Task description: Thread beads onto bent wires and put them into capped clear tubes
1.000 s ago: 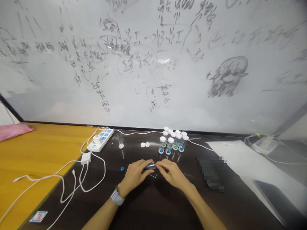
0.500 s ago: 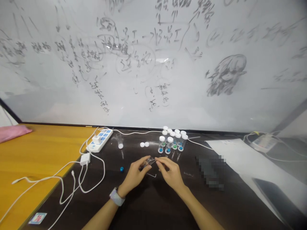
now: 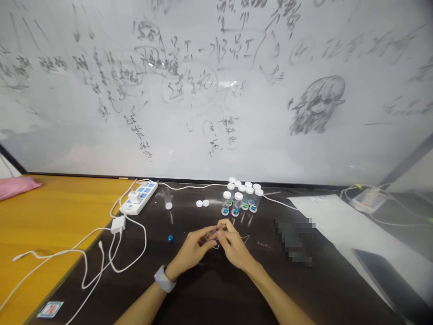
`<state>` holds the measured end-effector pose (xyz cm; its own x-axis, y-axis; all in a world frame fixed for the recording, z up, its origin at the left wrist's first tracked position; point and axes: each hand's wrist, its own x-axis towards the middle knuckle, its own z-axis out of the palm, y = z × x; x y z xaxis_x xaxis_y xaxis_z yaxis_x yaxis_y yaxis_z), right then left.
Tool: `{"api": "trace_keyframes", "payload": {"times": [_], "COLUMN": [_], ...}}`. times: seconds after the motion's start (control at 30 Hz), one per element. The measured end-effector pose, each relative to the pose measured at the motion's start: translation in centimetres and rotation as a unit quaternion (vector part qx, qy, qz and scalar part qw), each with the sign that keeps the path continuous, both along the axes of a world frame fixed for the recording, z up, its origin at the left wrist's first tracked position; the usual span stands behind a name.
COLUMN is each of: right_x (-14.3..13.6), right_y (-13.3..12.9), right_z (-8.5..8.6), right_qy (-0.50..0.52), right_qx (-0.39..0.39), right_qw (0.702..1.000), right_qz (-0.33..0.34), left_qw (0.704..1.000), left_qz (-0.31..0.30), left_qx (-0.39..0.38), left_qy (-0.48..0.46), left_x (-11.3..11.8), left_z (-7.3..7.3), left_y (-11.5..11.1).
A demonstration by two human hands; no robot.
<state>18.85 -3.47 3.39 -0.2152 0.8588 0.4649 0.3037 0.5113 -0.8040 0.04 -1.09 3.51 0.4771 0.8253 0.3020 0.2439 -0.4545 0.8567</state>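
Note:
My left hand (image 3: 196, 246) is closed around a small clear plastic piece (image 3: 214, 233), whose exact kind I cannot make out. Against its other end press the curled fingers of my right hand (image 3: 233, 243), partly covering it. A thin pale loop (image 3: 246, 239) sticks out beside the right knuckles. Just below the fingertips, part of a thin, bent white piece (image 3: 217, 247) shows on the dark table (image 3: 209, 289). To the left lies a small shiny blue ball (image 3: 170, 239).
Several clear tubes with white caps (image 3: 238, 197) stand behind my hands, some with blue or green balls. Two white caps (image 3: 202, 203) and an uncapped clear tube (image 3: 168, 198) are left of them. A power strip (image 3: 139, 198), white cables (image 3: 146, 234) and a phone (image 3: 389, 280) lie around.
My right hand has moved in closer to the left, its fingers now curled over the clear piece. The thin loop beside it has come into view. The view has shifted slightly.

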Motion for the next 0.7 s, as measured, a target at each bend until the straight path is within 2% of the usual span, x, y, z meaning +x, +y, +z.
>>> {"api": "trace_keyframes", "payload": {"times": [0.27,0.33,0.4,0.47,0.57,0.7], "right_x": [0.0,0.3,0.6,1.0,1.5,1.1], "right_y": [0.1,0.4,0.8,1.0,0.9,0.4], "right_z": [-0.1,-0.4,-0.6,-0.9,-1.6,-2.5], "right_qy": [0.019,0.050,0.069,0.015,-0.159,-0.300], "right_qx": [-0.076,-0.069,-0.063,-0.055,-0.035,-0.021], "right_qw": [0.995,0.996,0.994,0.995,0.986,0.953], "right_qz": [0.062,0.024,-0.051,-0.081,-0.031,-0.029], "left_qw": [1.000,0.998,0.991,0.972,0.938,0.935], "left_qz": [-0.022,0.003,0.033,0.050,0.045,0.026], "left_qx": [-0.019,-0.049,-0.103,-0.174,-0.259,-0.251], "left_qy": [0.002,-0.029,-0.084,-0.149,-0.225,-0.250], "left_x": [-0.2,-0.4,-0.7,-1.0,-1.3,-1.2], "left_z": [-0.4,-0.7,-0.9,-0.9,-0.9,-0.7], "left_y": [0.2,0.8,1.5,2.0,2.3,2.0]}}
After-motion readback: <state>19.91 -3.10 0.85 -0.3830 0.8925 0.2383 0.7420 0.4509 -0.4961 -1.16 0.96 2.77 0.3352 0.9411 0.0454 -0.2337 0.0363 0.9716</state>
